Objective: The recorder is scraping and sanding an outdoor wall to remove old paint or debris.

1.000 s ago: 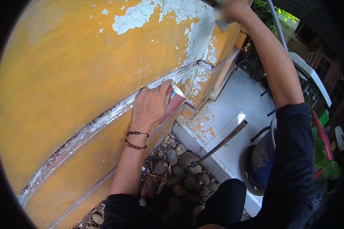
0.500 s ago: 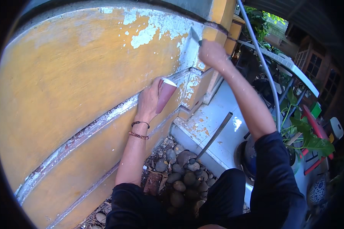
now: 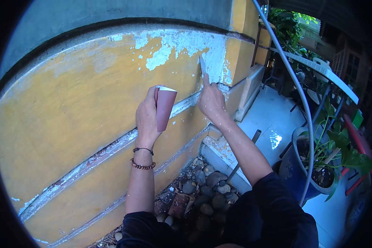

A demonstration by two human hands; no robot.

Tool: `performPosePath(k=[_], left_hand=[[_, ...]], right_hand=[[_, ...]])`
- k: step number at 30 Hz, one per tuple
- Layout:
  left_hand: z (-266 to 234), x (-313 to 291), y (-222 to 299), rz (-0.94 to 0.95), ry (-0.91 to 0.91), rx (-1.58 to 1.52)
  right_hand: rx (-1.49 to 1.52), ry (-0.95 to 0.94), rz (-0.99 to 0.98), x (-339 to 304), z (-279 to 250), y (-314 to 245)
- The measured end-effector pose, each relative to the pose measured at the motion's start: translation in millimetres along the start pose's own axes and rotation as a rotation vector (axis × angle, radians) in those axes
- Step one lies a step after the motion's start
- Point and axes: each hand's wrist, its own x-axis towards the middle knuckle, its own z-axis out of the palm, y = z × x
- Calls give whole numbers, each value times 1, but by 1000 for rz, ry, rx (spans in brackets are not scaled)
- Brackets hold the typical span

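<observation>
My left hand (image 3: 146, 113) is closed around a curled reddish-brown sheet (image 3: 166, 110) with a pale inner side, perhaps sandpaper. It is held upright in front of the yellow wall (image 3: 95, 95). Farther right, my right hand (image 3: 213, 102) grips a scraper (image 3: 203, 66), index finger stretched along it toward the blade. The blade points up and lies at the edge of a bare whitish patch (image 3: 214, 53), where the yellow paint is gone. My right fingers hide the scraper's handle.
A ledge with flaking paint (image 3: 103, 151) runs across the wall. Below lie rounded stones (image 3: 206, 200) and a broken brick (image 3: 178, 205). A dark pipe (image 3: 244, 157) leans by the tiled step (image 3: 225, 153). A blue plant pot (image 3: 295, 169), a grey hose (image 3: 295, 87) and a white table (image 3: 326, 72) stand right.
My right hand has come down and left with the scraper, off the wall's corner. My left hand has shifted slightly left, still holding the sheet. The view has tilted up a little.
</observation>
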Motion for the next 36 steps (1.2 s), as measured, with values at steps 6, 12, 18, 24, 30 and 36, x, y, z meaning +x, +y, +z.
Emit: performPosePath(k=[6, 12, 18, 24, 30, 36], left_hand=[[7, 0, -2, -7, -27, -148], [13, 1, 2, -3, -47, -256], [3, -5, -27, -67, -2, -497], [7, 0, -13, -73, -7, -582], [-1, 5, 12, -61, 23, -680], [4, 7, -3, 37, 135, -723]], right_hand=[[86, 38, -41, 0, -5, -11], [63, 6, -39, 28, -47, 4], [5, -88, -122, -34, -44, -67], [60, 12, -114, -10, -46, -56], [17, 38, -202, -16, -49, -48], [-12, -58, -269, -75, -40, -84]])
